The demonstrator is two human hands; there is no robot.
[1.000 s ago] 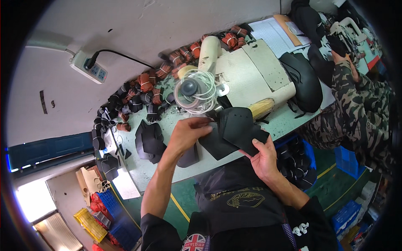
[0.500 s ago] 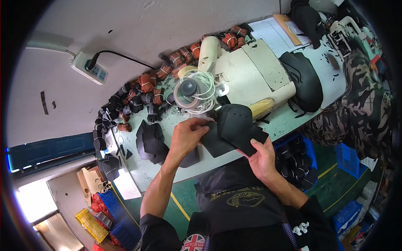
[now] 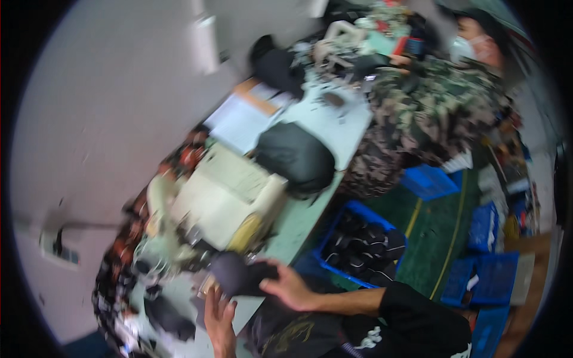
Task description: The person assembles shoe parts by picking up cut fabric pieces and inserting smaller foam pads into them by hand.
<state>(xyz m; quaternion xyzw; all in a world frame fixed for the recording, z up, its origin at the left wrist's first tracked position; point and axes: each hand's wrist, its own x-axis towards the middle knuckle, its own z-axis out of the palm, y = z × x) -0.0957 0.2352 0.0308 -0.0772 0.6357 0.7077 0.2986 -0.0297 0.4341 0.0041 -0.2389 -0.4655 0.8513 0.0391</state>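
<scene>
Dark rounded piece (image 3: 230,273), blurred, just beside cream machine (image 3: 230,182) | up from left hand (image 3: 219,325), left of right hand (image 3: 293,290) | nearer: seemingly right | right fingers part-curled, left fingers parted; hold on piece, either hand: cannot tell | long axis: lost in blur
</scene>
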